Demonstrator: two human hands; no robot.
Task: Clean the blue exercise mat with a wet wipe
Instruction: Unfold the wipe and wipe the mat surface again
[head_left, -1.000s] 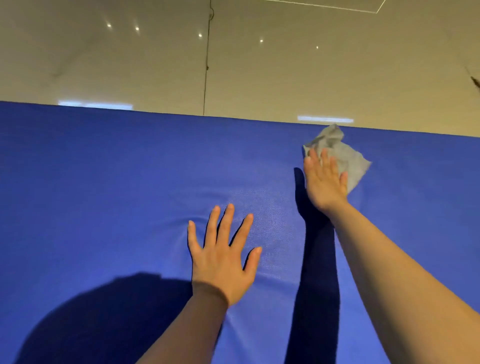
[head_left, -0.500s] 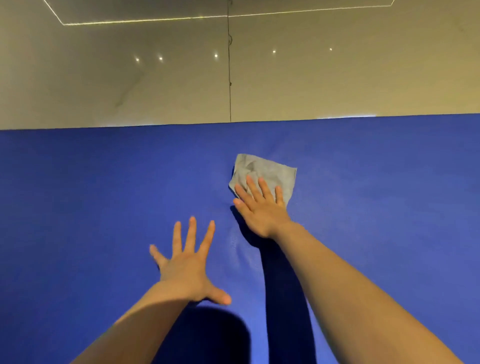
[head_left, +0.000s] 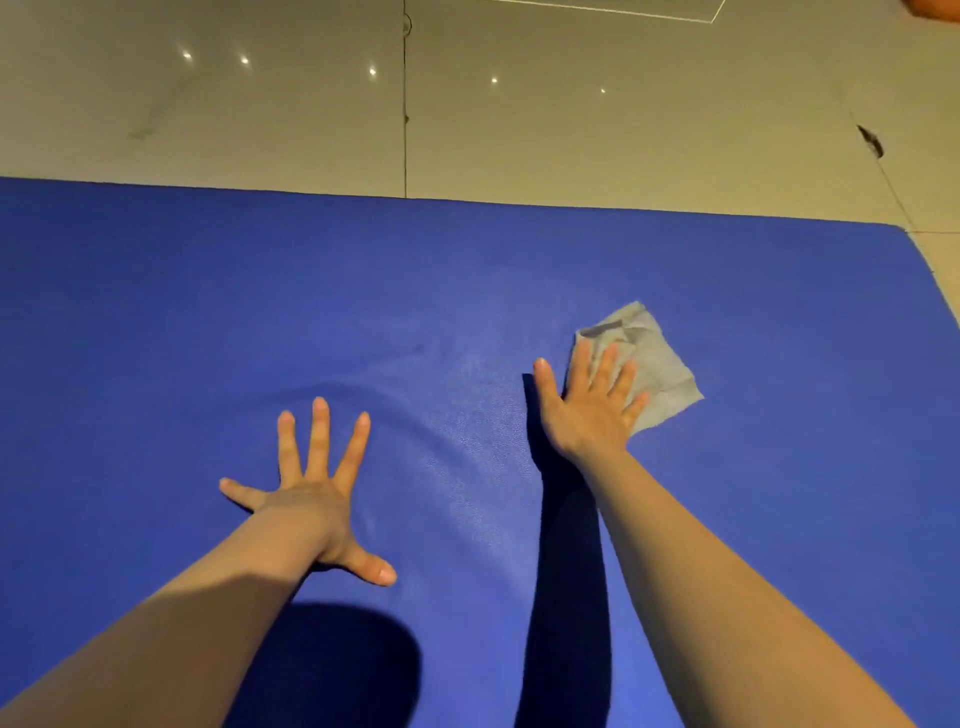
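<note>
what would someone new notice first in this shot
The blue exercise mat fills most of the view, with pale floor tiles beyond its far edge. On it, the right hand presses a grey wet wipe flat, while the left hand rests splayed on the mat nearby.

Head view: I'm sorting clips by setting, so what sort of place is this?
Probably an indoor exercise or home floor space: a blue exercise mat lies on glossy beige floor tiles that reflect ceiling spotlights.

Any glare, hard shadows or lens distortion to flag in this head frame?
Head view: small ceiling-light reflections glint on the glossy floor tiles; hard dark shadows fall on the blue mat beside the right hand and below the left hand; the mat's far edge bows slightly; focus is sharp.
</note>
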